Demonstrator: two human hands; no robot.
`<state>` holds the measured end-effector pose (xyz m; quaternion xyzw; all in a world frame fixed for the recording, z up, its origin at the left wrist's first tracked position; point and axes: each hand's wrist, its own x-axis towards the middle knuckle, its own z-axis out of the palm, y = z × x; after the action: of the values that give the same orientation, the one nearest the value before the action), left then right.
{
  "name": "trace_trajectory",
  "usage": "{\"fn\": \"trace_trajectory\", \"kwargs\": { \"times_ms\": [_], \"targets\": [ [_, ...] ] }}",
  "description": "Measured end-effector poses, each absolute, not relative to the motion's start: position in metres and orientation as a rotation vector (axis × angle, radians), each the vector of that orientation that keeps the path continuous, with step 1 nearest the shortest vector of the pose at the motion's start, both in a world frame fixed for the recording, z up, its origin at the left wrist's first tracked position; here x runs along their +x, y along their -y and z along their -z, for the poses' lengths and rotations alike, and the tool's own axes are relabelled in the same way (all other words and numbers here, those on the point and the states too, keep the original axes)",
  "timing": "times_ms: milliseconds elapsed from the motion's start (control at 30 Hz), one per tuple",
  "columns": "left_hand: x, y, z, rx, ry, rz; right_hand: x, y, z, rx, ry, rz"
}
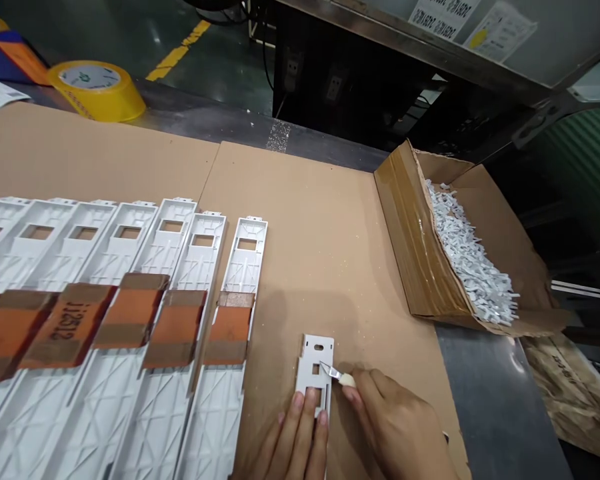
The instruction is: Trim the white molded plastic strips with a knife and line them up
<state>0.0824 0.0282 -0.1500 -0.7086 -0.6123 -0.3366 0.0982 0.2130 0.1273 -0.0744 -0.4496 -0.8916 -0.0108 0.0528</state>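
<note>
The right hand (387, 420), closed on a craft knife (336, 373), lies right of the lengthwise white plastic plate (316, 353), pinned by the open left hand (297, 443).

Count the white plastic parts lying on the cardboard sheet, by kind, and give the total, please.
Long white plastic panels: 7
Short white plastic piece: 1
Total: 8

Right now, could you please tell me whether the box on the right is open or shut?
Open: the box has its flaps spread, and white plastic pieces show inside.
</note>
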Motion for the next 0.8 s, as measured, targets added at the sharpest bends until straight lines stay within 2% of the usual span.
{"fn": "trace_trajectory", "kwargs": {
  "times_ms": [800],
  "targets": [
    [0.0794, -0.0263, 0.1476, -2.168, 1.805, 0.897, 0.2129, -0.1323, 0.0727, -1.326, 2.79, 0.075]
  ]
}}
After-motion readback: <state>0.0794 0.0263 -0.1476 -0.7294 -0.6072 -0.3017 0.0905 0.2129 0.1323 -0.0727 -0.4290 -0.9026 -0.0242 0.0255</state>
